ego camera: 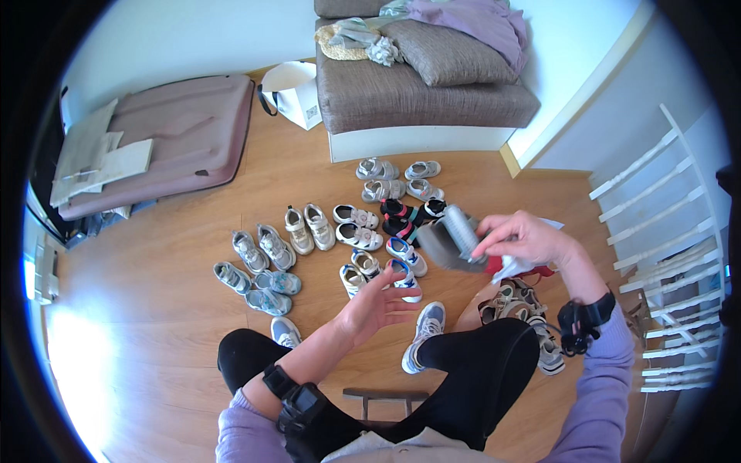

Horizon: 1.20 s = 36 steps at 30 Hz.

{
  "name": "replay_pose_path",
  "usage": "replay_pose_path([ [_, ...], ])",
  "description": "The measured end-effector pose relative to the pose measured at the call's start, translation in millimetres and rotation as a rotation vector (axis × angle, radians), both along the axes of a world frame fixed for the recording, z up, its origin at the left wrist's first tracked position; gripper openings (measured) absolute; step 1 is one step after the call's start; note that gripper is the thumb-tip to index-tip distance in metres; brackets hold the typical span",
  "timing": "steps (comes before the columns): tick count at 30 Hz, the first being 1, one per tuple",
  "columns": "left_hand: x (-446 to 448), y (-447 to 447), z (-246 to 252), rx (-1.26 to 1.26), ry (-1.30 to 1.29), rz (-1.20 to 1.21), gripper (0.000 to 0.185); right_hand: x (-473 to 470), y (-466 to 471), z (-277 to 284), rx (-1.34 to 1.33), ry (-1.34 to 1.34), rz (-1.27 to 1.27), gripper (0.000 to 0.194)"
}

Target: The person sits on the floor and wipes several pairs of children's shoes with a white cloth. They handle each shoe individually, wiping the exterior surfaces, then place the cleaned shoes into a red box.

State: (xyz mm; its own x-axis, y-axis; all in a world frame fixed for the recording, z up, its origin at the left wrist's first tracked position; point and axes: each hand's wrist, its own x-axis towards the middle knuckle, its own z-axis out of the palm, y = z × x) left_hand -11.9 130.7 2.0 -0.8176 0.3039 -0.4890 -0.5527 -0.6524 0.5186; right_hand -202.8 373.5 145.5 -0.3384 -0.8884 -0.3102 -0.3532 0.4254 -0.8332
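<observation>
Motion blurs a grey shoe-like item [446, 249] with a pale ribbed part [461, 228], pinched in my right hand [515, 237]. A crumpled white cloth or tissue [512, 267] hangs below that hand's fingers. My left hand [373, 309] is empty, fingers apart, raised in front of white-and-blue children's shoes [407, 254]. Cream-and-navy shoes [366, 263] stand beside them, partly behind my left fingers. Black-and-pink shoes [399, 223] lie farther off, beside the held item. White sandals [358, 226] are to their left.
More paired shoes [310, 228] spread left and back. Beneath my right arm, several shoes [512, 301] sit by a red thing [538, 271]. A brown couch [417, 104], white paper bag [295, 95], pink plastic panel [191, 127] and white railing [666, 231] surround the wooden floor [173, 278].
</observation>
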Motion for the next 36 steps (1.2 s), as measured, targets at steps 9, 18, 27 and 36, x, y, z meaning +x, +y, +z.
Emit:
replay_pose_path([
  [9, 18, -45, 5, 0.432, 0.149, 0.136, 0.068, 113, -81, -21, -0.171, 0.254, 0.135, 0.029],
  [18, 42, -85, 31, 0.364, 0.31, 0.384, 0.062, 112, -121, -66, -0.379, 0.031, -0.109, 0.019],
  [27, 21, -70, 25, 0.549, 0.249, 0.587, 0.059, 104, -129, -73, -0.808, 0.137, -0.449, 0.021],
  [36, 2, -54, 7, 0.496, 0.326, 0.673, 0.054, 145, -158, -95, -0.706, 0.944, -0.131, 0.039],
])
